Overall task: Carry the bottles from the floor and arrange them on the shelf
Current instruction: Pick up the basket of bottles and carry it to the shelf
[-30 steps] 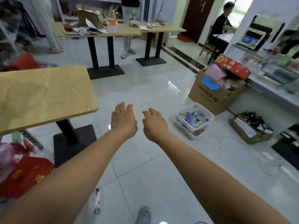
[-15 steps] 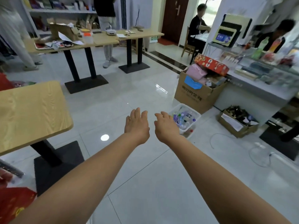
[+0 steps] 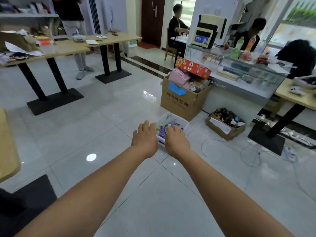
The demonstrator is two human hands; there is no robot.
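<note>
- Since the earlier frames the view has closed in on the clear bin (image 3: 183, 123). It was off to the right of the hands and now sits straight ahead, partly hidden behind them.
- The left hand (image 3: 145, 139) and right hand (image 3: 177, 142) reach forward side by side, a little apart. Both are palm down with fingers straight and relaxed, and they hold nothing.
- The step in hand looks like the approach for a first pick-up. Nothing is being carried yet, and the hands seem to be above the bin rather than in it.
- The next move probably calls for stooping lower, dipping the fingers into the bin and closing them round whichever bottle lies on top.
- The bottles (image 3: 162, 131) are in the bin on the floor (image 3: 153, 194). They are small, with purple, blue and green on them, and lie jumbled. I cannot tell how many there are.
- Just behind the bin is a large cardboard box (image 3: 177, 104), stuffed with pink packs, with a red printed carton (image 3: 193, 67) lying across its top.
- To the right is a low cardboard box (image 3: 220, 130) holding dark bits and white paper.
- Which shelf is meant is not evident. A blurred one (image 3: 25, 15) shows at the far left.
</note>
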